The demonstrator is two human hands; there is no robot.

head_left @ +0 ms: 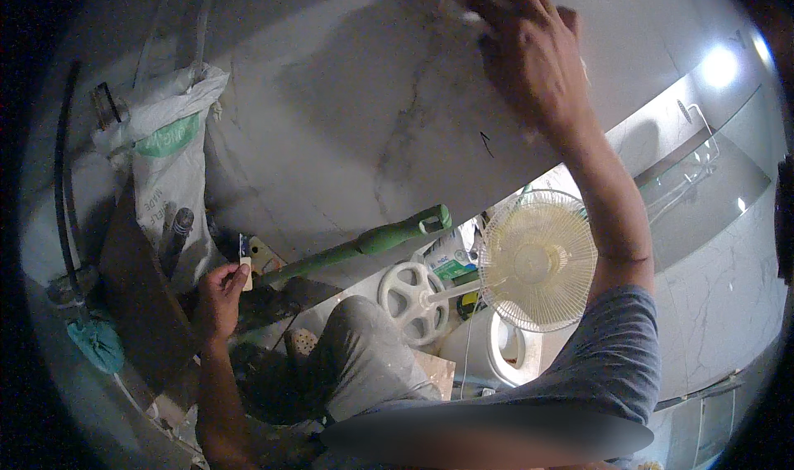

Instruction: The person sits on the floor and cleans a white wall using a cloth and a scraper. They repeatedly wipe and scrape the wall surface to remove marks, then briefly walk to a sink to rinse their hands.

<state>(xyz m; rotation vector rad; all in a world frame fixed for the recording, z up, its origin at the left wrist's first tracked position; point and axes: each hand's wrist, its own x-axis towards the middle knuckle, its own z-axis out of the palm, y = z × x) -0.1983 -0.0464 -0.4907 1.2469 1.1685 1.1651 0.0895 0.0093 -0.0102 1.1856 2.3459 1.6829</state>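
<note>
My right hand (pixel 533 60) is raised to the marble-patterned wall (pixel 347 81), its fingers curled over a pale, crumpled thing (pixel 467 0) that shows only at its edge; I cannot make out what it is. Low on the left, my left hand (pixel 220 300) pinches a small flat scraper-like piece (pixel 246 273), cream-coloured with a dark blue upper end. A short dark pen-like mark is on the wall below my right hand. Close to my left hand, a long green tool with a loop-shaped handle (pixel 372 240) slants up across the wall's lower edge.
A white fan (pixel 538 259) with a round base (pixel 413 304) lies over beside my knee, near a white toilet or bucket (pixel 496 350). At left stand a white sack (pixel 174 180), a black hose (pixel 64 180) and a teal cloth (pixel 98 344). A glass panel (pixel 744 155) is at right.
</note>
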